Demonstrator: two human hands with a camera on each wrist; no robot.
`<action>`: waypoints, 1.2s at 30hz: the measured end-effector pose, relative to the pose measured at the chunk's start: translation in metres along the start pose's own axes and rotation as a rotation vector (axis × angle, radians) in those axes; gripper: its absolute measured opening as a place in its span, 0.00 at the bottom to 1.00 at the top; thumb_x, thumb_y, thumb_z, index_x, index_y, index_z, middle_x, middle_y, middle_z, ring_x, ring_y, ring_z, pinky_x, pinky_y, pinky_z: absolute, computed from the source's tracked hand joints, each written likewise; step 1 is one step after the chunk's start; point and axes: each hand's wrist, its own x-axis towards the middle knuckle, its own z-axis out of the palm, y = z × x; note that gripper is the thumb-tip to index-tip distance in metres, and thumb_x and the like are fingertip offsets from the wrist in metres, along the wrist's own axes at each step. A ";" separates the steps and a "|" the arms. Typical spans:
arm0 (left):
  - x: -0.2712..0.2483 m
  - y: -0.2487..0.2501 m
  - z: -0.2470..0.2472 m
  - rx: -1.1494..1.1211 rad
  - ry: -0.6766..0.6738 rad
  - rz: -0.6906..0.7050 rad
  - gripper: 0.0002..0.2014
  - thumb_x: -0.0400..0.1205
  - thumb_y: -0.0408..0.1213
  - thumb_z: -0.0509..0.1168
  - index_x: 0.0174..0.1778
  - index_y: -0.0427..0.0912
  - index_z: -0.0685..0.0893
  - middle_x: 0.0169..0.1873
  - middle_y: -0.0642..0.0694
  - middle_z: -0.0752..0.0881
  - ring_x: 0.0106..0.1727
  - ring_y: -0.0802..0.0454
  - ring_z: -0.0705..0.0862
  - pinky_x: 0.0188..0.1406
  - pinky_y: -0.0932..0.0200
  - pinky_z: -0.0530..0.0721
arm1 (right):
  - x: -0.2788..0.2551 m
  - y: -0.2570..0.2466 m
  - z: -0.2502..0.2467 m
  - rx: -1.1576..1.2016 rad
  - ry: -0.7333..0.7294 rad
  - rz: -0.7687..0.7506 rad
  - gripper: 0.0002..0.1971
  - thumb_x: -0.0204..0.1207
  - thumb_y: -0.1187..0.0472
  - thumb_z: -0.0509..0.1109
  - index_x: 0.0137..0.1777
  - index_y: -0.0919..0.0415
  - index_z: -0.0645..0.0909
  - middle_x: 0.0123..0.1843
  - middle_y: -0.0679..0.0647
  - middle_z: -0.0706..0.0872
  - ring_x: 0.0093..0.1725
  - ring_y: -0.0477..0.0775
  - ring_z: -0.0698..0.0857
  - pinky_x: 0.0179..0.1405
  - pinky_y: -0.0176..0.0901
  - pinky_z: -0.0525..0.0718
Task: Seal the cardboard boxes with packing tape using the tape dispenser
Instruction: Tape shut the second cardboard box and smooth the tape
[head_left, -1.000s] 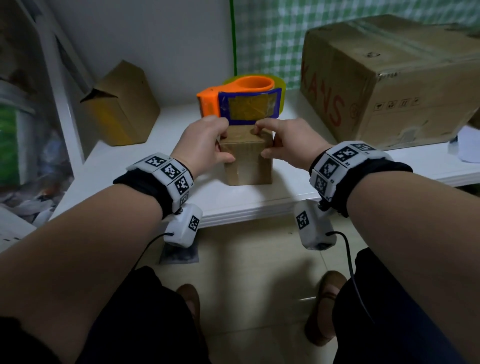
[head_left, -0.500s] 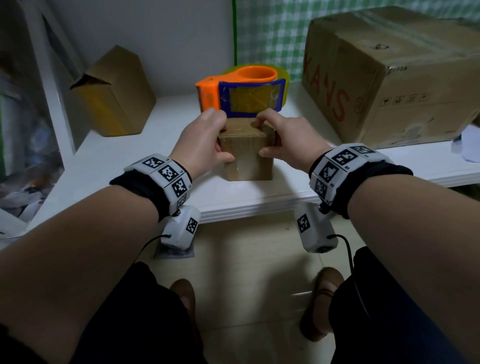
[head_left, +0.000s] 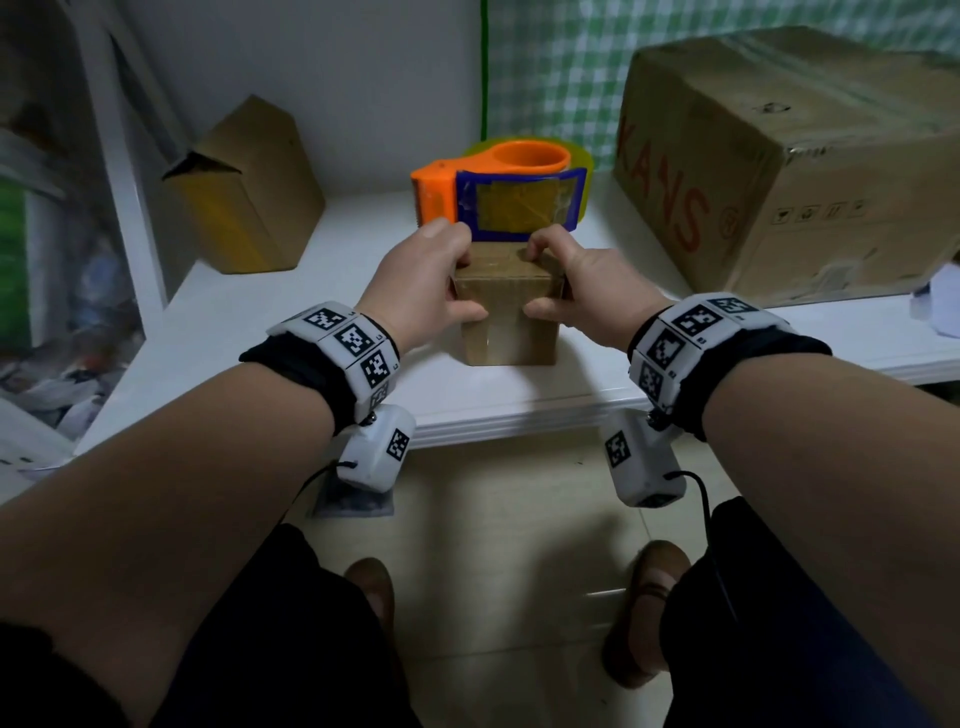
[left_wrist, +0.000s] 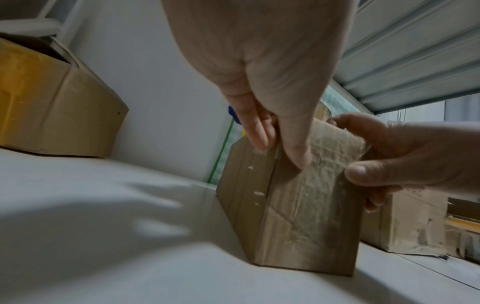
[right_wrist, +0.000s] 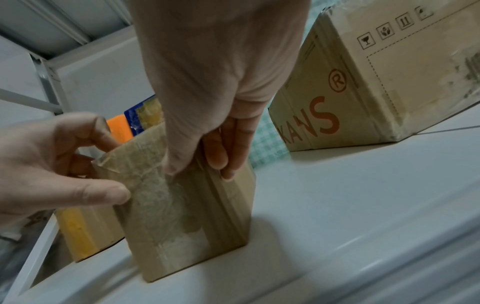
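A small brown cardboard box (head_left: 509, 322) (left_wrist: 298, 216) (right_wrist: 187, 222) stands upright near the front edge of the white shelf (head_left: 311, 332), clear tape covering its near face. My left hand (head_left: 431, 280) (left_wrist: 280, 131) grips its upper left side, thumb on the near face and fingers over the top. My right hand (head_left: 571, 280) (right_wrist: 202, 154) grips the upper right side the same way. Just behind the box stands the orange and blue tape dispenser (head_left: 498, 192) (right_wrist: 130, 121), with a yellowish roll in it.
A large taped carton with red lettering (head_left: 779, 171) (right_wrist: 376, 82) fills the shelf's right. A brown box (head_left: 244, 192) (left_wrist: 52, 107) with yellow tape and an open end leans at the back left. A white shelf upright (head_left: 119, 171) stands at the left.
The view has shifted slightly between frames. Both hands have stayed on the small box; the fingers have slid a little over its top edge.
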 end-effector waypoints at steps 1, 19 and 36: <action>0.000 0.002 -0.002 0.007 -0.016 -0.003 0.21 0.68 0.45 0.78 0.45 0.44 0.72 0.46 0.50 0.73 0.45 0.52 0.72 0.41 0.60 0.68 | -0.001 0.000 -0.002 -0.007 -0.020 -0.002 0.25 0.74 0.57 0.75 0.68 0.55 0.68 0.49 0.54 0.81 0.43 0.54 0.78 0.42 0.39 0.69; 0.060 0.012 -0.037 0.101 -0.076 -0.165 0.26 0.79 0.52 0.66 0.73 0.60 0.69 0.72 0.42 0.70 0.73 0.39 0.67 0.73 0.40 0.63 | 0.023 -0.023 -0.038 -0.322 0.136 0.049 0.20 0.75 0.35 0.64 0.47 0.53 0.79 0.43 0.52 0.82 0.49 0.58 0.83 0.41 0.46 0.79; 0.055 -0.009 -0.051 -0.049 -0.145 -0.242 0.26 0.82 0.51 0.63 0.76 0.58 0.66 0.60 0.37 0.71 0.64 0.36 0.72 0.64 0.47 0.71 | 0.046 -0.061 -0.013 -0.255 -0.058 0.313 0.51 0.56 0.21 0.68 0.69 0.60 0.66 0.57 0.54 0.83 0.55 0.57 0.84 0.55 0.52 0.83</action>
